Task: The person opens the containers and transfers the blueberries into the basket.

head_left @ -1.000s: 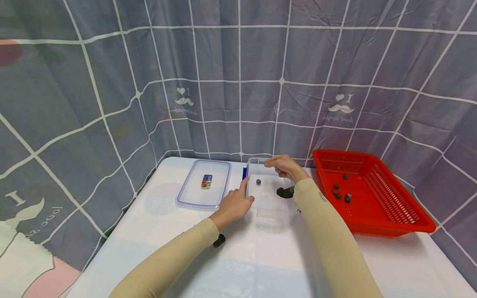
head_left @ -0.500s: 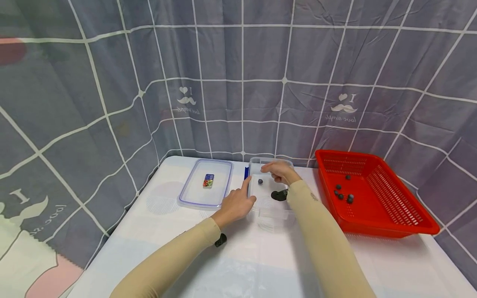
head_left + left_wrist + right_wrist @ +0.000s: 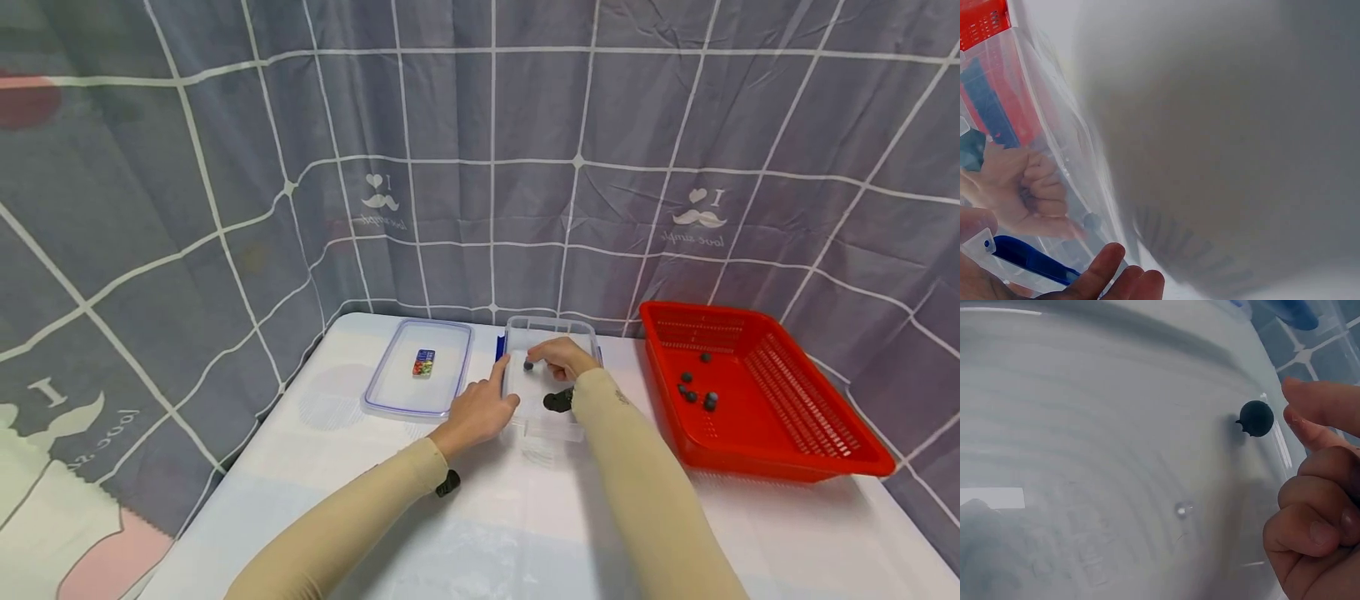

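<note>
A clear plastic food container point(image 3: 558, 323) with blue-edged latch flaps sits between the hands. My left hand point(image 3: 477, 408) holds its left side, index finger stretched along the wall. In the left wrist view a latch flap point(image 3: 1029, 259) lies over the palm beside the bent fingertips. Inside the container is one blueberry point(image 3: 1256, 419), its crown showing. My right hand point(image 3: 564, 358) reaches into the container. Its thumb and index finger point(image 3: 1322, 406) point at the berry with a small gap left, while the other fingers are curled in.
To the right stands a red perforated basket point(image 3: 795, 450) with several blueberries point(image 3: 710, 401) in it. A clear lid point(image 3: 390, 383) with a blue rim and a colourful label point(image 3: 423, 363) lies to the left. A grey checked curtain point(image 3: 480, 192) borders the white table.
My right hand has come down and left from the container's far right corner to beside the blueberry. The left hand has stayed on the container's side.
</note>
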A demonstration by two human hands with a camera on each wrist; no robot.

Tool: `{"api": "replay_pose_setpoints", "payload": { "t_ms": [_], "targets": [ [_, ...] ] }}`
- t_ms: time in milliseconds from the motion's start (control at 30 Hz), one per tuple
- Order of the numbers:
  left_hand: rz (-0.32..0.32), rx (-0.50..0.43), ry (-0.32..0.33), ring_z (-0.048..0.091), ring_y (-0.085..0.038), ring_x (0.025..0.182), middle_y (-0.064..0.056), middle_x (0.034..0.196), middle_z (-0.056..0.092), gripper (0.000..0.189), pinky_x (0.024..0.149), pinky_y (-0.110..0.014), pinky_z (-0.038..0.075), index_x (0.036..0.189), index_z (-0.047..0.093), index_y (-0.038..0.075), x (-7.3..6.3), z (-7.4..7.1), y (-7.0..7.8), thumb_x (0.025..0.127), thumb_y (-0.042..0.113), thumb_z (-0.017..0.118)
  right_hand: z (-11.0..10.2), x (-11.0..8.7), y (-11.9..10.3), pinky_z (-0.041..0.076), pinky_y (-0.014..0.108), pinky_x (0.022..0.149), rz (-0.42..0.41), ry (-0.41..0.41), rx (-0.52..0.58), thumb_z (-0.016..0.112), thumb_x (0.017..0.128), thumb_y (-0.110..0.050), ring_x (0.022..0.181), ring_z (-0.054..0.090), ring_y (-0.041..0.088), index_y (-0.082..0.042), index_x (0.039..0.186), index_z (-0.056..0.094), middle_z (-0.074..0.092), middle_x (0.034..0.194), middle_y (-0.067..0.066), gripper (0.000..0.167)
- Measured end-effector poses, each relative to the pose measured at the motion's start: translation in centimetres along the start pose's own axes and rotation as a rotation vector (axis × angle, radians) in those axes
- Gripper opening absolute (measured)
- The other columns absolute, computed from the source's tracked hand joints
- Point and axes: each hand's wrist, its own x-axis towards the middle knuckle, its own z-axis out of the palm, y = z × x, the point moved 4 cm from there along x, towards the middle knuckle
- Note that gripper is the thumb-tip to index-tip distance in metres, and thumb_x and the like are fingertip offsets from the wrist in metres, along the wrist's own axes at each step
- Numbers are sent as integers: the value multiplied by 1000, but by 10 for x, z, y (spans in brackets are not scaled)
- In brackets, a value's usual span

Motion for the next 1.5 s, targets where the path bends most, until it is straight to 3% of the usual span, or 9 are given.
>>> {"api": "replay_pose_setpoints", "payload": {
  "t_ms": [400, 767, 1167, 1500],
  "targets": [
    [-5, 32, -5, 62, -27, 91, -17, 113, 69, 77, 66, -43, 46, 162, 19, 28, 4, 2, 1, 93, 42, 49, 2, -5, 10, 27, 24, 49, 53, 38, 43, 75, 88, -19, 46, 27, 8, -10, 123, 71, 28, 50, -7, 36],
    [9, 15, 13, 62, -27, 88, -17, 111, 69, 76, 66, -44, 46, 161, 22, 27, 1, -2, 2, 93, 42, 49, 7, -2, 9, 26, 24, 49, 40, 24, 8, 73, 89, -16, 46, 27, 8, -9, 127, 69, 28, 49, -7, 39],
    [10, 3, 14, 60, -26, 83, -18, 110, 69, 75, 63, -42, 45, 162, 21, 27, 1, -1, 2, 94, 40, 51, 7, -4, 9, 27, 25, 50, 35, 31, -2, 74, 88, -16, 47, 30, 9, -6, 118, 72, 30, 48, -6, 31],
    [13, 13, 13, 59, -24, 82, -18, 110, 69, 74, 64, -41, 45, 162, 21, 27, 1, 1, 1, 95, 41, 50, 6, -7, 6, 28, 24, 51, 30, 9, -13, 73, 90, -16, 49, 31, 10, -7, 124, 70, 30, 49, -7, 36]
  ]
}}
